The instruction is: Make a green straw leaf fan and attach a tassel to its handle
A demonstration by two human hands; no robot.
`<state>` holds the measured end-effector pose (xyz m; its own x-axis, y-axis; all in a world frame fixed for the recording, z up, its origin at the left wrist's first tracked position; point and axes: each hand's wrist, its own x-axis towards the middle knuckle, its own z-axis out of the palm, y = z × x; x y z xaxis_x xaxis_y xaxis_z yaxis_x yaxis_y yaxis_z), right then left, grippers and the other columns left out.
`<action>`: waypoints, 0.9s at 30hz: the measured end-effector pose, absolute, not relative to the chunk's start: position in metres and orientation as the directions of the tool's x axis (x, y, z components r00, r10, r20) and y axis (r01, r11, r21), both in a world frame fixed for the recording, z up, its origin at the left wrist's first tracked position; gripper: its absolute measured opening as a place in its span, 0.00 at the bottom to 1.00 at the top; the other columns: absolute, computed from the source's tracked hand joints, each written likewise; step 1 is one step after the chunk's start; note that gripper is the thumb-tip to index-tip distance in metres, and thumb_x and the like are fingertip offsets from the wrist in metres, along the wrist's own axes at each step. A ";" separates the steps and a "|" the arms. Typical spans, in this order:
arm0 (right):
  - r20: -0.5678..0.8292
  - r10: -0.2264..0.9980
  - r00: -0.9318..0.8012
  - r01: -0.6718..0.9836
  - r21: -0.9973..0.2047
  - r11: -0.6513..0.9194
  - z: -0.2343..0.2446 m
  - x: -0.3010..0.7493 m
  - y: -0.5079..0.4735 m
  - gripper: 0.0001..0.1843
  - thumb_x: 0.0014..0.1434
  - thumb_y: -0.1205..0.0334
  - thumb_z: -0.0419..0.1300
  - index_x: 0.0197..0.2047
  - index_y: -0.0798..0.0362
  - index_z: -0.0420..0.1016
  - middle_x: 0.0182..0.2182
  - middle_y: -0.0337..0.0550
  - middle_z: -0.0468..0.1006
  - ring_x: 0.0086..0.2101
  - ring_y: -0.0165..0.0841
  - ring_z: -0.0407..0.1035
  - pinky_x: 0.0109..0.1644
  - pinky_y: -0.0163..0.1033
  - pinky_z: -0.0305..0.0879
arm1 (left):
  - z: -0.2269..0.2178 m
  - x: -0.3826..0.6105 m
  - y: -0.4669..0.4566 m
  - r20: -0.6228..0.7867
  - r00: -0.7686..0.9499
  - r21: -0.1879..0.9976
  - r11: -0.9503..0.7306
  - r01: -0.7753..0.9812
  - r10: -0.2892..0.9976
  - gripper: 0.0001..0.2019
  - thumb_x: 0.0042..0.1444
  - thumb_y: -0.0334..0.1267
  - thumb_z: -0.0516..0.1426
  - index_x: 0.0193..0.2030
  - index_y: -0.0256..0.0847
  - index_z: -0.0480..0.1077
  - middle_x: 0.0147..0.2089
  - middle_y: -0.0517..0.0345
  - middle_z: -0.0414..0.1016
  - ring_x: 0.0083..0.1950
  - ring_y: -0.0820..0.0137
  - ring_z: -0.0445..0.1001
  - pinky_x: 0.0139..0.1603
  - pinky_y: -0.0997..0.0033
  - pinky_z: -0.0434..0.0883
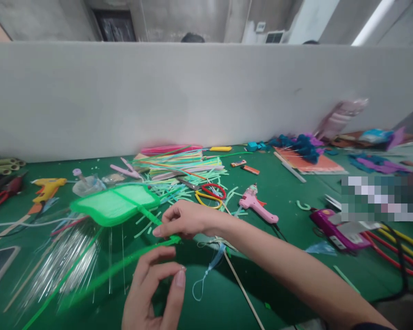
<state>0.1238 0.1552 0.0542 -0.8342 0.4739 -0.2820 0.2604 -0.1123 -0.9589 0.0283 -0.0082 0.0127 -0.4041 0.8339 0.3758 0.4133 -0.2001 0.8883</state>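
Observation:
My right hand (183,220) reaches in from the right and pinches the handle of a green fan-shaped piece (115,205) held just above the green table (289,192). A green pipe-cleaner strip (99,275) runs from that pinch down to the lower left, blurred. My left hand (154,286) is below it, fingers curled with thumb and forefinger near each other, close to the strip; I cannot see anything held in it. Thin clear strands (69,261) hang blurred under the fan. A pale blue tassel (208,270) dangles below my right wrist.
A heap of coloured straws (182,166) lies behind the fan, with red and yellow scissors (211,195), a pink glue gun (256,205) and a yellow glue gun (48,187). A purple tool (337,229), blue and purple scraps (303,145) and a grey partition wall (192,96) lie beyond.

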 end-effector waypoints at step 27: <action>-0.210 0.871 -0.444 -0.240 -0.909 -0.342 0.051 0.141 0.111 0.21 0.54 0.47 0.68 0.25 0.54 0.67 0.19 0.28 0.68 0.15 0.18 0.50 0.17 0.30 0.43 | 0.030 0.037 0.021 0.764 -0.156 0.356 -0.208 0.911 0.626 0.03 0.61 0.33 0.60 0.40 0.42 0.76 0.42 0.55 0.86 0.40 0.68 0.84 0.40 0.74 0.73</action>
<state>0.1413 0.1107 0.0505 -0.4437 0.8711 -0.2103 -0.2403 -0.3417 -0.9086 0.0374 0.0211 0.0299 -0.1559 0.6258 0.7643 0.9109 -0.2081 0.3562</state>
